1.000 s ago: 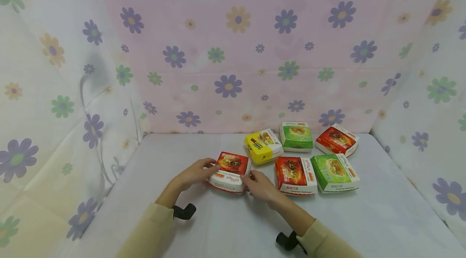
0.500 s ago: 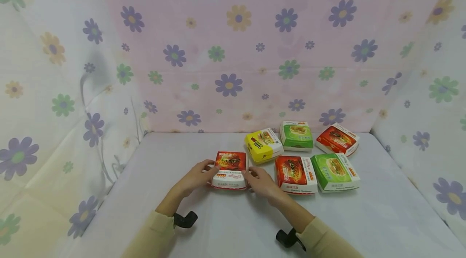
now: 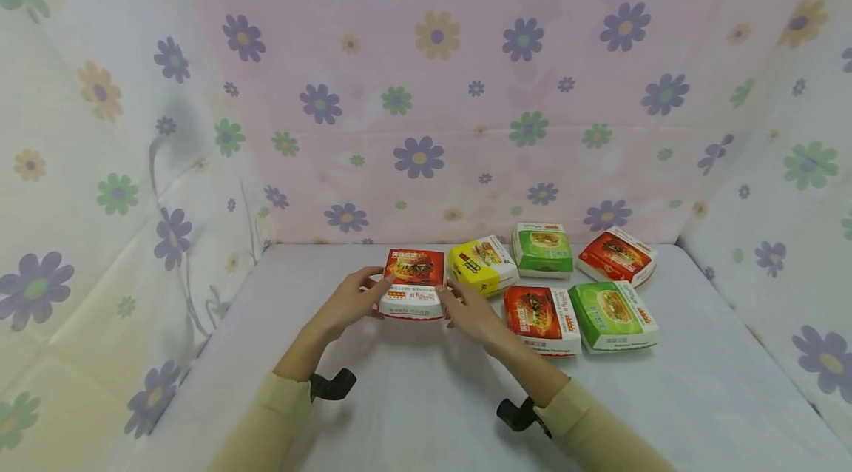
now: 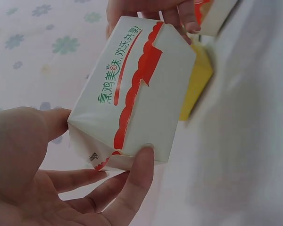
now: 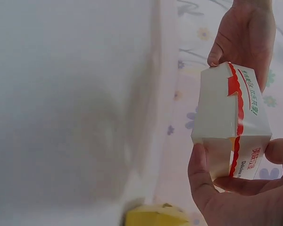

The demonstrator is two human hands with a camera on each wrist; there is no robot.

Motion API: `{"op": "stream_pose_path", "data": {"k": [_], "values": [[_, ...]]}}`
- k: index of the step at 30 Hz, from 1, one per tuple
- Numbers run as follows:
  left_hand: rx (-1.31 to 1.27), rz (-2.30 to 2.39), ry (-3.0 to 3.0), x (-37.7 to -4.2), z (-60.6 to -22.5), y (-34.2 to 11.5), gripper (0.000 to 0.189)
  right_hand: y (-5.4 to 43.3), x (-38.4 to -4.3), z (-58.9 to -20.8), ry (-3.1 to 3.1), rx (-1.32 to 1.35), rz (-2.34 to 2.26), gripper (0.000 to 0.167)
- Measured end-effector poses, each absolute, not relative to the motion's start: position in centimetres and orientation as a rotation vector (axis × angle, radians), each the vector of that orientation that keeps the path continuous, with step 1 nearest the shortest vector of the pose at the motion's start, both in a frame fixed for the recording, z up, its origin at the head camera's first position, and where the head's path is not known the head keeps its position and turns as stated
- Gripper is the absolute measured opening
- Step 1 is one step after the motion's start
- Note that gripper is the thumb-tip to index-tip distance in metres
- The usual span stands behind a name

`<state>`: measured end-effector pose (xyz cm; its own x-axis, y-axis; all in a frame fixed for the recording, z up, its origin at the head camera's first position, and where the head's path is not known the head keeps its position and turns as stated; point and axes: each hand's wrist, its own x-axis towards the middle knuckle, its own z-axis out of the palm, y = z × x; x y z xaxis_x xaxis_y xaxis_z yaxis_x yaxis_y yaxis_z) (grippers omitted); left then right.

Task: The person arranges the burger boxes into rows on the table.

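Observation:
A red and white burger box [image 3: 414, 281] is held off the table between both hands, tilted slightly with its printed lid facing up. On its left side my left hand [image 3: 347, 303] grips it, thumb near the top edge and fingers around the lower edge. The right hand [image 3: 471, 313] pinches the opposite side. In the left wrist view the white front of the burger box [image 4: 132, 94] shows a red scalloped flap and green lettering. From the right wrist, the fingers of the right hand [image 5: 245, 188] curl about the end of the burger box [image 5: 233, 103].
Right of the held box lie a yellow burger box [image 3: 483, 266], a green one [image 3: 542, 250] at the back, a red one [image 3: 617, 256] at back right, another red one [image 3: 541, 320] and another green one [image 3: 614, 315] in front. A flowered curtain [image 3: 426, 87] stands behind the table [image 3: 426, 413].
Both hands have lifted the red and white burger box from the table, raising it and shifting it slightly left. The other boxes have stayed put.

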<state>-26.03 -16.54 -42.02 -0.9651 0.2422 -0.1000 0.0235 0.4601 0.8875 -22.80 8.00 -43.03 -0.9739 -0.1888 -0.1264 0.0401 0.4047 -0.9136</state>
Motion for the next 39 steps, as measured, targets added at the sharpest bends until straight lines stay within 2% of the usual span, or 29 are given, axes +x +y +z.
{"op": "stream_pose_path", "data": {"k": [14,32,39], "values": [[0.24,1.587,2.4,-29.9,-39.3,-17.6,0.067,6.0,-27.0,-39.6,2.414,-0.139,-1.686,0.057],[0.079,1.71,2.345,-34.4,-43.1,-18.8,0.066,3.1,-31.9,-42.9,2.378,0.069,-1.761,0.054],[-0.016,1.737,2.352,-35.2,-44.9,-18.5,0.062,2.2,-32.6,-44.2,2.438,0.182,-1.62,0.058]]}}
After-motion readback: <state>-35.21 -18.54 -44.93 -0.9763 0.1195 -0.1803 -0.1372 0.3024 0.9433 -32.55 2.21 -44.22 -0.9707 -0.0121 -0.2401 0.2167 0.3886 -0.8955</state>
